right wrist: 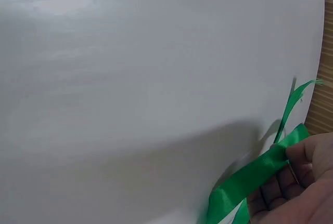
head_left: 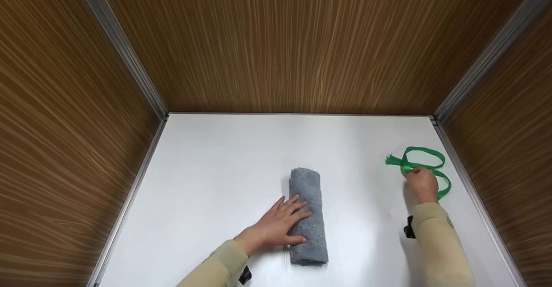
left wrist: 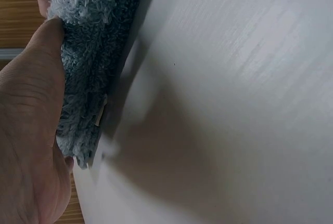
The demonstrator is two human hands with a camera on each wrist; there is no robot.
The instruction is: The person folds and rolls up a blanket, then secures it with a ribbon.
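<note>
A rolled grey towel point(head_left: 308, 214) lies lengthwise at the middle of the white table point(head_left: 215, 179). My left hand point(head_left: 280, 224) rests flat on the roll's left side with straight fingers; the left wrist view shows the thumb point(left wrist: 44, 52) against the towel's pile point(left wrist: 88, 37). At the right, a green ribbon point(head_left: 424, 166) lies in loops near the table's edge. My right hand point(head_left: 421, 183) pinches this ribbon; the right wrist view shows the fingers point(right wrist: 299, 169) curled round the green ribbon point(right wrist: 255, 177), whose frayed end sticks up.
Wood-grain walls with metal corner strips point(head_left: 125, 54) close the table in on the left, back and right. Both arms wear beige sleeves point(head_left: 440, 244).
</note>
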